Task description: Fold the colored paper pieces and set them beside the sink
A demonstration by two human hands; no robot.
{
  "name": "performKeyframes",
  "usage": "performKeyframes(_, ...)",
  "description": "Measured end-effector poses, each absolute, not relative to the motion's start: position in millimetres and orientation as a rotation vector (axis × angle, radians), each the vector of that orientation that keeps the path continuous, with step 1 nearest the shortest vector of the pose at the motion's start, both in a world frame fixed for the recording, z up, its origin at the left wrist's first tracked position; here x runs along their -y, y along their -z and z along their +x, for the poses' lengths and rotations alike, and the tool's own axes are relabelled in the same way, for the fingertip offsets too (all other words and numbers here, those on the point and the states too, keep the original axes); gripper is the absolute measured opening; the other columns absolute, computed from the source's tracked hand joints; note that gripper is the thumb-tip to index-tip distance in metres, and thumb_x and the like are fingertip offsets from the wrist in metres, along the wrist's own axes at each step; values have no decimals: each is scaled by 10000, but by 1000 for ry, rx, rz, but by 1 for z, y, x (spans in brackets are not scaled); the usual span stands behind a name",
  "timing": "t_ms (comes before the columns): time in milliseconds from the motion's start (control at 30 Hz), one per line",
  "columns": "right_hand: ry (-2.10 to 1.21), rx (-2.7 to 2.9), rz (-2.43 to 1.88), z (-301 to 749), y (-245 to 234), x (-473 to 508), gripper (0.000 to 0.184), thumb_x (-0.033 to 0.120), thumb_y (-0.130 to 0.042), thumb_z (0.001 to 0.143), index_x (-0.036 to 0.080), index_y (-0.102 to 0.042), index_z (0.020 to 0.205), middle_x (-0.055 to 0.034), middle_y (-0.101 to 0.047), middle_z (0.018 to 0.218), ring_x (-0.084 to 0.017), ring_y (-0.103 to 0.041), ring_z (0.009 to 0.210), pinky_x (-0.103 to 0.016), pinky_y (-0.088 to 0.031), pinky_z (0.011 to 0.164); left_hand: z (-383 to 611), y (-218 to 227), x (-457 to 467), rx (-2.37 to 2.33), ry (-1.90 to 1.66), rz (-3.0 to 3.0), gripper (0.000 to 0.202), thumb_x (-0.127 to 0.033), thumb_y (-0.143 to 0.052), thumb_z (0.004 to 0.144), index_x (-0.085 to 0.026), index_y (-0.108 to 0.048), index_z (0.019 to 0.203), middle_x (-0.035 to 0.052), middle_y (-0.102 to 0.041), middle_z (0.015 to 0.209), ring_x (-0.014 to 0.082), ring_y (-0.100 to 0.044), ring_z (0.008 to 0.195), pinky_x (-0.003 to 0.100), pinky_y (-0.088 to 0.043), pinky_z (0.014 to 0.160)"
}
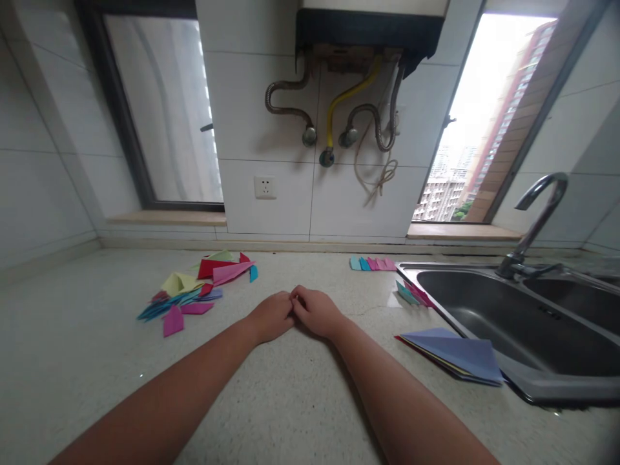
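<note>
My left hand [274, 316] and my right hand [316, 310] meet at the middle of the counter, fingers curled and touching each other. Both are closed; whatever they hold, if anything, is hidden by the fingers, and no paper shows between them. To the left lies a loose heap of folded coloured papers: a yellow piece [180, 284], a long pink piece [232, 272], blue strips [167, 304] and magenta pieces [174, 321]. Right of my hands, small folded teal and pink papers [372, 264] stand in a row, with a teal and magenta piece [414, 294] nearer.
A stack of larger folded papers [453, 354], blue on top, lies at the right beside the steel sink [484, 316] with its curved tap [542, 213]. On the tiled wall behind are a socket [265, 187] and pipes [332, 116] under a heater [371, 32].
</note>
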State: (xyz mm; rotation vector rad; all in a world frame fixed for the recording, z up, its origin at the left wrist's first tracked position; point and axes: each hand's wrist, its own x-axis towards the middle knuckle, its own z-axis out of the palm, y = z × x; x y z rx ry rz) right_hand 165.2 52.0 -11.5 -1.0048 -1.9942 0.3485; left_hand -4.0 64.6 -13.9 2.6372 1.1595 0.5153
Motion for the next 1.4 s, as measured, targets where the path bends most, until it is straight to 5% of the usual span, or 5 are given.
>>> performKeyframes(767,-175,2288,-1229,151,-9,-27,234,196,-501,843,234,-699,961,-46,-729,875,-190,-624,786,-266,-359,689,-18,11,-33,-1221,-444,2880,263,-233,-526,835,-147,-699,1014,155,-681,1022,284,-627,973,392,-481,893)
performKeyframes(967,-116,2349,-1219,158,-8,-32,215,236,-511,857,224,-701,957,-52,-729,848,-181,-625,766,-261,-354,672,-49,1,-35,-970,-505,2874,320,-231,-472,900,-223,-647,1167,76,-669,1166,226,-583,1104,352,-411,997)
performKeyframes(1400,-110,2513,-1258,161,-8,-33,263,268,-450,893,231,-670,1033,-57,-729,937,-197,-646,851,-267,-377,725,-57,2,-45,-869,-562,2881,287,-240,-513,900,-201,-656,1146,66,-688,1120,210,-599,1058,338,-418,958)
